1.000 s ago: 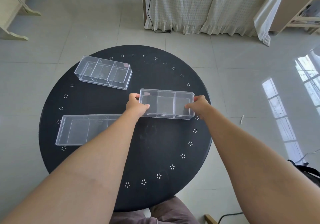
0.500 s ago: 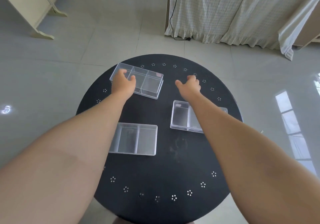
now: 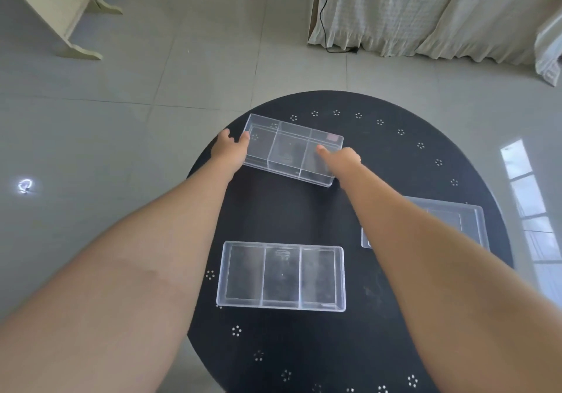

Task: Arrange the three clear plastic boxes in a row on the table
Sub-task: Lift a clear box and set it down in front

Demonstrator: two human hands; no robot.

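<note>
Our left hand [image 3: 229,151] and right hand [image 3: 342,158] press on the two short ends of the far box [image 3: 292,149] — near the table's [image 3: 395,155] far edge, fingers spread.

The three boxes [image 3: 281,275] [image 3: 292,149] [image 3: 468,219] are clear, glossy hard plastic. The round surface [image 3: 395,155] is matt black, faintly smudged. Floor tiles [image 3: 152,82] are polished and reflective; the curtain [image 3: 425,12] is soft, pale cloth.

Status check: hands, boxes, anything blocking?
Both hands, left and right, grip far box ends. Near box and right box rest on table; no row yet. Nothing blocking.
</note>
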